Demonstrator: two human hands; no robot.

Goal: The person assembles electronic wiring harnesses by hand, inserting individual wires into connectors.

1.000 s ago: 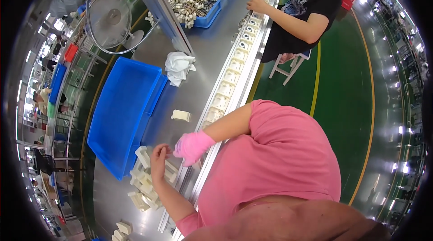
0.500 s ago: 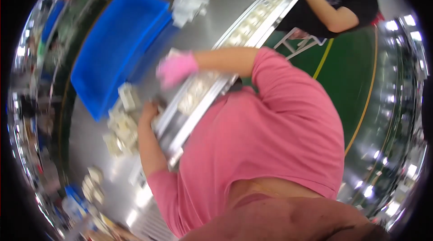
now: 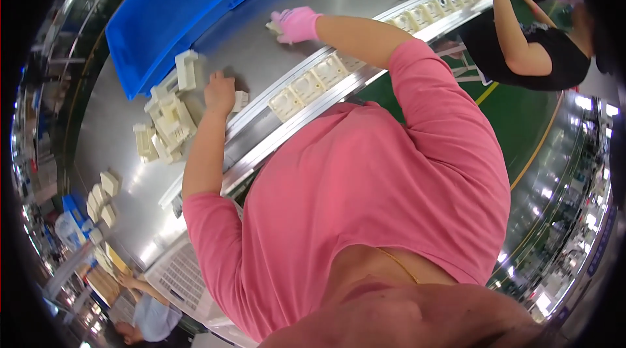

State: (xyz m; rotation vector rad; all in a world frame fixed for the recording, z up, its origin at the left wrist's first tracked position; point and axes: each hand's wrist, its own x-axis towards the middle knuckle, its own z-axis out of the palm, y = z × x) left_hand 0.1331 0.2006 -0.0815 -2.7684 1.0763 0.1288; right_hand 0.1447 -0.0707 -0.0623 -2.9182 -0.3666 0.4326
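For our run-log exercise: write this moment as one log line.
left hand: on cream part, grip unclear | right hand: pink glove, on cream piece | cream parts pile beside blue bin | steel table

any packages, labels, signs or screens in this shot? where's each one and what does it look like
No labels, signs or screens can be made out.
Blue bin: far side of the steel table, shallow, rectangular; the nearest thing to packaging.
Cream plastic parts: loose pile beside the left hand, unpackaged.
Right hand: pink glove, on one small cream part.
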